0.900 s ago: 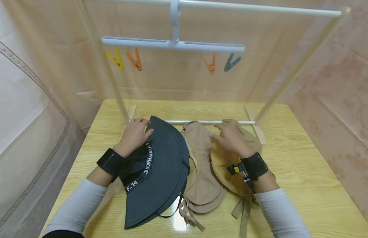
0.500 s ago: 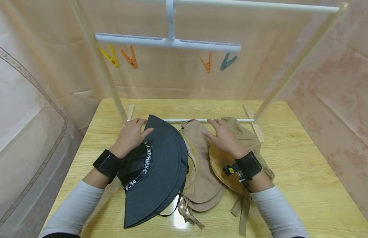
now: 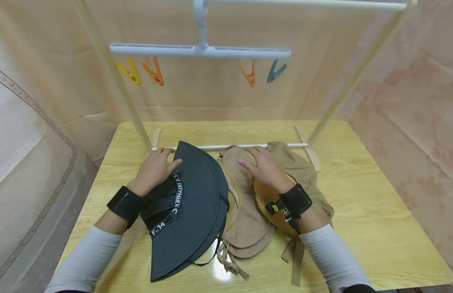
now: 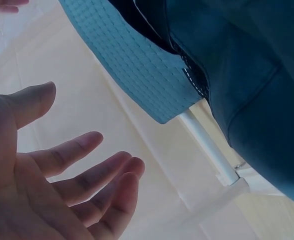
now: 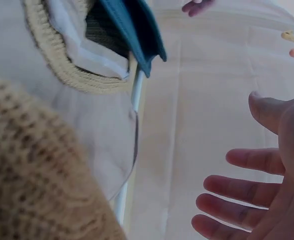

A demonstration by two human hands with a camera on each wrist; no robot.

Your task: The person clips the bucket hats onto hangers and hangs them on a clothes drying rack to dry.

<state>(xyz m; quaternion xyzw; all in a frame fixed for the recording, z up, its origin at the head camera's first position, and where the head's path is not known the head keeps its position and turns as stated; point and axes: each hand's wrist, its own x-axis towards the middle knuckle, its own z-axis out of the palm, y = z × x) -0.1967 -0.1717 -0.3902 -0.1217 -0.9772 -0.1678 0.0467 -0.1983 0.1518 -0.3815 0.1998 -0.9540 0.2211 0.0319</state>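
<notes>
Hats lie overlapped under both hands on the table (image 3: 377,228). Her left hand (image 3: 152,171) rests flat, fingers relaxed, on the far edge of the dark hat (image 3: 191,211), gripping nothing, as if steadying it. Just beside it, the right hand (image 3: 264,169) lies spread and open across the tan hat (image 3: 245,219), holding nothing either. Beyond the fingertips runs the rack's low bar (image 3: 226,146); above hangs a hanger (image 3: 201,50) with clips.

Dark grey hat (image 3: 197,203) with white lettering; beige hat (image 3: 248,219); tan woven hat (image 3: 270,199). Pegs (image 3: 153,73): yellow, orange, orange, teal. Table (image 3: 377,211) light woodgrain.
</notes>
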